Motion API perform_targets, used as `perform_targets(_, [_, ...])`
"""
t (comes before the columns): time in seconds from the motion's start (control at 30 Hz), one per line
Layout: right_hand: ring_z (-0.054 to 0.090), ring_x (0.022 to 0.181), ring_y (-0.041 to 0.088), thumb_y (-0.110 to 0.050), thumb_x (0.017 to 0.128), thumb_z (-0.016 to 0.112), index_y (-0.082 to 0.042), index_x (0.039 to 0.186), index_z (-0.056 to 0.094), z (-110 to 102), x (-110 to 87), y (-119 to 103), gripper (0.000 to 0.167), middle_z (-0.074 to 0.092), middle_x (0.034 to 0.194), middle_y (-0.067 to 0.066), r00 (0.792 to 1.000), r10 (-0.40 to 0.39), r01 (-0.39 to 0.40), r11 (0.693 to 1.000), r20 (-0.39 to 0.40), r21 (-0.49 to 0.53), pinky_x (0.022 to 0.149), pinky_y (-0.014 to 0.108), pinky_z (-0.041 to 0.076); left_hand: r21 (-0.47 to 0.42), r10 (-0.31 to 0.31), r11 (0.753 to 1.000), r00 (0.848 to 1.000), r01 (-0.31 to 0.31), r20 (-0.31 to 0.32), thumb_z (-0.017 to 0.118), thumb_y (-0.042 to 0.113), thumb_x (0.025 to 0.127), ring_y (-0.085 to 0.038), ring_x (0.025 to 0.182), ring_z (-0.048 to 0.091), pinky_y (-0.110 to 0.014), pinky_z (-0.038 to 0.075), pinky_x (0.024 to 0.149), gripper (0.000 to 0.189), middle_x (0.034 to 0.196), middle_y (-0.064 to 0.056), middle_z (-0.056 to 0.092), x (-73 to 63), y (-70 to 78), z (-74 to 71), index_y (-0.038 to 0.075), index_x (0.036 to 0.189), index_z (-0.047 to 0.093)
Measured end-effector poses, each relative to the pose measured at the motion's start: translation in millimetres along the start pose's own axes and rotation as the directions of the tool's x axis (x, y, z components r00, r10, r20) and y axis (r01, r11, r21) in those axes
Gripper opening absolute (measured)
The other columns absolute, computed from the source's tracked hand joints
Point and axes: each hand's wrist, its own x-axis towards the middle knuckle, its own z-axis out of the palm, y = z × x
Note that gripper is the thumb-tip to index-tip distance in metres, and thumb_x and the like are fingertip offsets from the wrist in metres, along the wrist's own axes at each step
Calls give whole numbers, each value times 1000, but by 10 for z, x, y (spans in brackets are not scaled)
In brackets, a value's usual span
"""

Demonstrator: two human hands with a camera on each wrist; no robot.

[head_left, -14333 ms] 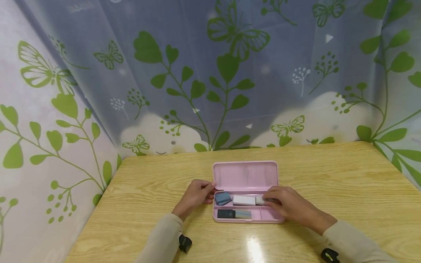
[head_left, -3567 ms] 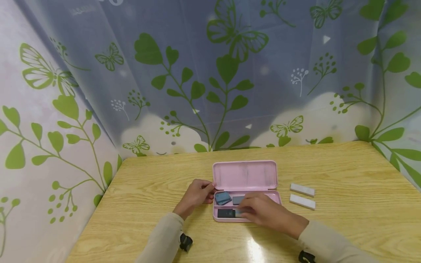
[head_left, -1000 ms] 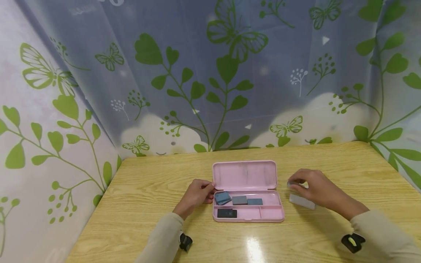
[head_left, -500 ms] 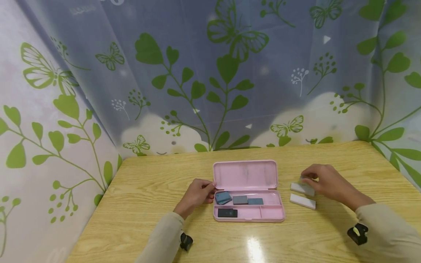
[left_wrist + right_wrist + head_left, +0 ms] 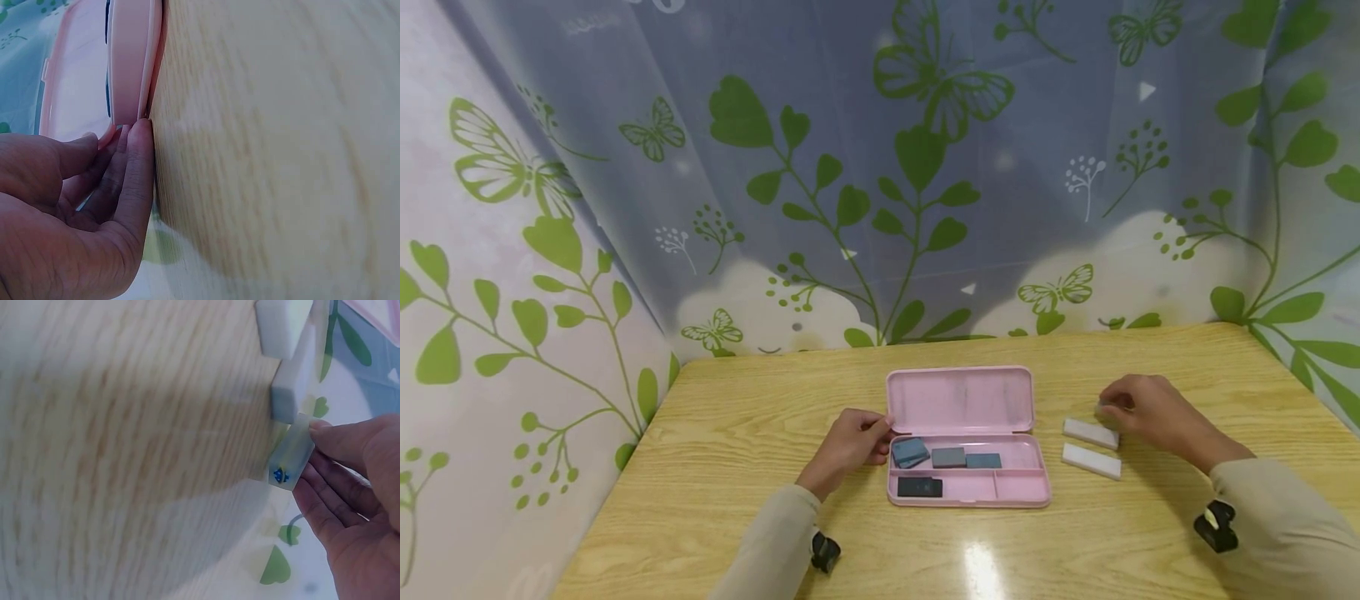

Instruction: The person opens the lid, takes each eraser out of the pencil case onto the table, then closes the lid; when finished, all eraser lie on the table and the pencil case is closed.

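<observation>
A pink pencil case (image 5: 1022, 490) lies with its lid (image 5: 958, 400) raised. My left hand (image 5: 850, 442) holds its left end, thumb at the lid's corner and fingers against the side, as the left wrist view shows. Inside are blue blocks (image 5: 910, 452), a grey block (image 5: 948, 457), a smaller blue block (image 5: 983, 461) and a black block (image 5: 919, 487). Right of the case, my right hand (image 5: 1157, 417) pinches a pale eraser (image 5: 292, 453) with a small blue mark on its end, just behind two white blocks (image 5: 1090, 433).
The two white blocks, the nearer one (image 5: 1091, 462) included, lie roughly parallel on the wooden table (image 5: 760, 400). A patterned curtain (image 5: 820, 167) hangs behind the table and along its sides. Black straps (image 5: 1216, 527) sit on the sleeves.
The striped eraser has left the case's front compartment. My right hand has carried a small eraser rightward, past the far white block. Both white blocks came out earlier. The left hand has stayed put.
</observation>
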Motion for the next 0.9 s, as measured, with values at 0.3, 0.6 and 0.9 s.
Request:
perform_targets(0.3, [66, 74, 22, -3, 88, 77, 6, 93, 74, 56, 26, 60, 11, 71, 85, 10, 1000, -9, 9, 1000, -6, -24, 64, 41, 57, 6, 1, 1000, 1000, -1, 6, 55, 16, 107, -12, 70, 60, -25, 59, 63, 27, 83, -7, 65, -10, 11, -3, -4, 104, 73])
perform_targets(0.6, [67, 77, 27, -4, 88, 77, 6, 95, 74, 60, 16, 30, 13, 71, 88, 13, 1000, 5, -5, 1000, -13, -27, 67, 44, 58, 6, 7, 1000, 1000, -7, 5, 55, 17, 106, -12, 71, 59, -26, 60, 64, 28, 86, -9, 66, -49, 37, -5, -5, 107, 73])
perform_targets(0.9, [68, 90, 41, -7, 89, 76, 10, 104, 72, -11, -11, -86, 23, 70, 100, 25, 1000, 20, -20, 1000, -23, -12, 75, 54, 57, 1, 8, 1000, 1000, -8, 8, 55, 16, 107, -12, 71, 59, -24, 59, 63, 27, 84, -7, 65, -15, 10, -8, -4, 106, 73])
